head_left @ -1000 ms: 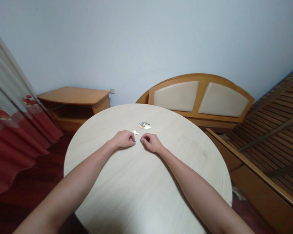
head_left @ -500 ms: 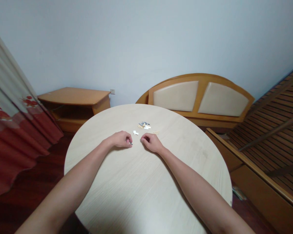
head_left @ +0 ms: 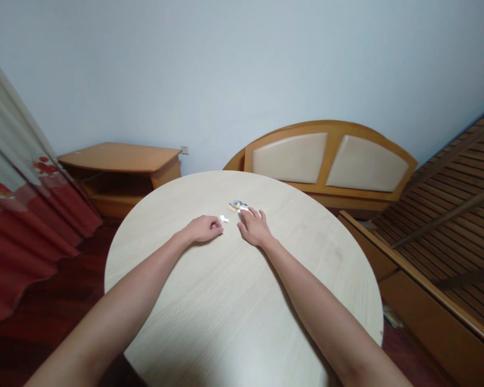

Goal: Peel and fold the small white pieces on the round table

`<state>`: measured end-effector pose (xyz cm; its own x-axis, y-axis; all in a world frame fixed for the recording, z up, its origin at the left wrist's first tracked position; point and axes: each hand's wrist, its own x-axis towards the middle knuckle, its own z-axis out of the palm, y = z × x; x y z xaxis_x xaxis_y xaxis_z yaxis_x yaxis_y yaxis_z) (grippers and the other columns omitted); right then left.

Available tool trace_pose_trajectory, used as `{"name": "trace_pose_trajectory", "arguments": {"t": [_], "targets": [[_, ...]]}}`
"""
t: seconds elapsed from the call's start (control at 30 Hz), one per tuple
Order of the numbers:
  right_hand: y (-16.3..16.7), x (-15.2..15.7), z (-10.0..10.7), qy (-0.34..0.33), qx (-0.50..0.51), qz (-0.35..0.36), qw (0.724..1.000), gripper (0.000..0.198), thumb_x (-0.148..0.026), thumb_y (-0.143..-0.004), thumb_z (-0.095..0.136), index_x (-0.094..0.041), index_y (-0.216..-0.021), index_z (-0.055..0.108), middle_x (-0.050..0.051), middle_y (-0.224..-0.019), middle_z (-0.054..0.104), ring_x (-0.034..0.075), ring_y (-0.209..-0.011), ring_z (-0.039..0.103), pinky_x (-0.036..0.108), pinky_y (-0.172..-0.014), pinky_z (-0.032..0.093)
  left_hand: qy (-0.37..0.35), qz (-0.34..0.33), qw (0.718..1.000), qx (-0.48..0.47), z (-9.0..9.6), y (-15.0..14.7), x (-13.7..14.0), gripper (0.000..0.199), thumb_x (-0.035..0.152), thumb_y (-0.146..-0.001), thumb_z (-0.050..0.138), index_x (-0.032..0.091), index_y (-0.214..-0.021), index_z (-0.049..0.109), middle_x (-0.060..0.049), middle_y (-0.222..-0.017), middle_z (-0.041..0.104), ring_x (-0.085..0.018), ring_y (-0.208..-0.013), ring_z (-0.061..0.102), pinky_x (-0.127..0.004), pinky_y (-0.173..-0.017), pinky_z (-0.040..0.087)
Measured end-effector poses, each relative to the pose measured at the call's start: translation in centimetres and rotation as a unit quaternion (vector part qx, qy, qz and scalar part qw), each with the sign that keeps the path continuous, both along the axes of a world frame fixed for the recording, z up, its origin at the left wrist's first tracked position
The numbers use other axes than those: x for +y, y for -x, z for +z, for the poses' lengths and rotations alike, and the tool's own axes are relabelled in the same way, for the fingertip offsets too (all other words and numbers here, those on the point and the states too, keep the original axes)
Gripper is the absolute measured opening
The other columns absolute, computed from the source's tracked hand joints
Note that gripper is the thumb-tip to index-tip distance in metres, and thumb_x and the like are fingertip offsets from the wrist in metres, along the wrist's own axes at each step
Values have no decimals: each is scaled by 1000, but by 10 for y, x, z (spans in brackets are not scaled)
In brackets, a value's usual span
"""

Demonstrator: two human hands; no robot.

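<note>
My left hand [head_left: 205, 228] rests low over the round table, its fingers curled and closed; what they hold, if anything, is too small or hidden to make out. Just beyond its fingertips lies a small group of white pieces [head_left: 224, 219]. My right hand [head_left: 255, 228] is open, fingers spread, reaching toward the near right side of a little pile of grey, tan and white pieces [head_left: 236, 205]. Its fingertips overlap the white part of that pile, and I cannot tell whether they touch. The pieces are too small to name.
The pale round table [head_left: 226, 301] fills the middle. Behind it stand a wooden cabinet [head_left: 121, 157] and a padded headboard [head_left: 290, 158] against the wall. A red and white curtain [head_left: 32, 215] hangs at left; a slatted bed frame [head_left: 452, 215] is at right.
My right hand has opened from a pinch and moved forward to the pile. My left hand has shifted slightly right and forward; the small grey piece at its fingertips no longer shows.
</note>
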<state>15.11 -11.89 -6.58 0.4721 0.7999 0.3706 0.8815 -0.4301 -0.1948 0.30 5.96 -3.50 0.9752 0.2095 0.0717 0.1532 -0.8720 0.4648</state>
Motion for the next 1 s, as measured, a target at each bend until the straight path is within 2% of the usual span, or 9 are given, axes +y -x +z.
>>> {"name": "trace_pose_trajectory", "arguments": {"t": [0.1,0.2,0.27,0.4,0.53,0.67,0.77,0.9,1.0], "targets": [[1,-1,2,7,-1,11,1000,39,-25,-94,48,-13,-130,55,16,-133,62,29,-132,44,52,-114,18,7,19,1000,-3,-3,-2,2,41,39,-95,34,21,-92,71,-5,-93,72,-20,-80,62,-29,-71,43],[4,-2,5,-8,-14,40,999,29,-18,-90,50,-15,-116,63,12,-116,69,25,-115,54,44,-109,26,-2,41,999,-4,-4,-3,0,41,37,-95,32,22,-95,70,-5,-98,72,-22,-87,63,-30,-76,44],[5,-3,5,-15,-24,45,999,28,-17,-90,51,-16,-114,65,12,-116,68,25,-114,54,41,-105,29,-15,49,999,-3,-4,-4,-2,39,36,-95,33,22,-96,69,-6,-101,72,-23,-91,63,-31,-79,44],[7,-4,2,-14,-32,25,999,22,-22,-91,55,-18,-107,69,13,-126,62,27,-122,48,43,-105,28,-35,63,997,-2,-6,-7,-6,39,36,-96,32,23,-97,69,-6,-101,73,-24,-94,64,-32,-79,45],[8,-3,4,-17,-17,30,999,12,-18,-89,59,-18,-94,70,12,-119,63,26,-119,49,43,-104,28,-38,75,996,-30,-8,-10,-10,41,38,-97,33,22,-96,70,-7,-96,73,-23,-90,65,-30,-75,45],[12,-3,10,-31,15,32,999,8,-15,-90,58,-17,-94,64,10,-100,67,23,-101,57,35,-89,37,-35,54,995,-81,-9,-11,-19,37,38,-96,39,21,-97,71,-6,-90,73,-21,-83,65,-28,-71,45],[17,-4,10,-43,51,50,996,11,-16,-93,52,-18,-99,61,8,-92,69,21,-84,60,30,-76,40,-26,32,992,-122,-9,-11,-26,36,46,-92,50,21,-106,71,-5,-94,73,-20,-81,64,-28,-73,46],[22,-3,4,-104,102,128,981,16,-17,-95,48,-19,-105,61,7,-98,71,19,-87,63,28,-78,44,-12,-28,988,-150,-9,-11,-29,41,52,-91,53,21,-111,71,-5,-104,72,-18,-85,64,-28,-79,46],[22,-1,0,-147,128,167,967,17,-14,-92,49,-18,-101,63,7,-98,72,19,-88,64,28,-81,47,-10,-47,990,-130,-10,-11,-28,38,50,-93,51,21,-105,72,-5,-96,73,-18,-82,63,-27,-76,45]]}}
